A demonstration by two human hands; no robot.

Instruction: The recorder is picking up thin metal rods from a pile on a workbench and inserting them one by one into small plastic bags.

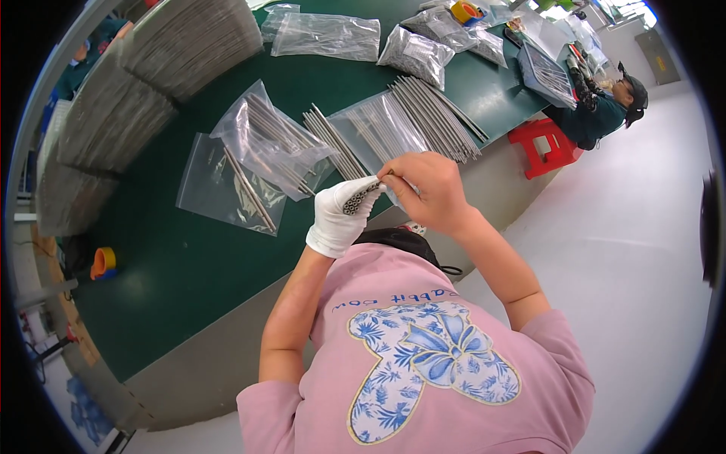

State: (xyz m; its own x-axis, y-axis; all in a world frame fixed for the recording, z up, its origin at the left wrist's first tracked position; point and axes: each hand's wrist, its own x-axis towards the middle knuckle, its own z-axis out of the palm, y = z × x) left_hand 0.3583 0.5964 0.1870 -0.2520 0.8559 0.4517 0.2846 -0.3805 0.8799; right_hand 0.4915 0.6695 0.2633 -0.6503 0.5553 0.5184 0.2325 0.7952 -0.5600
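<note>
My left hand (337, 219), in a white glove, is closed around a bundle of thin metal tubes (358, 200), whose round hollow ends face up. My bare right hand (431, 189) pinches at the upper edge of that bundle; what lies between its fingertips is too small to make out. Just beyond my hands, loose metal rods (435, 121) lie side by side on the green table (189, 280), partly over a clear plastic bag (370, 129). Left of them is a narrower row of rods (333, 140). Clear bags (261, 144) with several rods inside lie farther left.
Tall stacks of grey sheet-like material (189, 45) line the left edge. Filled clear bags (416, 57) and flat empty bags (325, 36) lie at the back. A tape roll (103, 262) sits at left. At right, a person (605, 113) works beside a red stool (544, 147) and a bin (546, 74).
</note>
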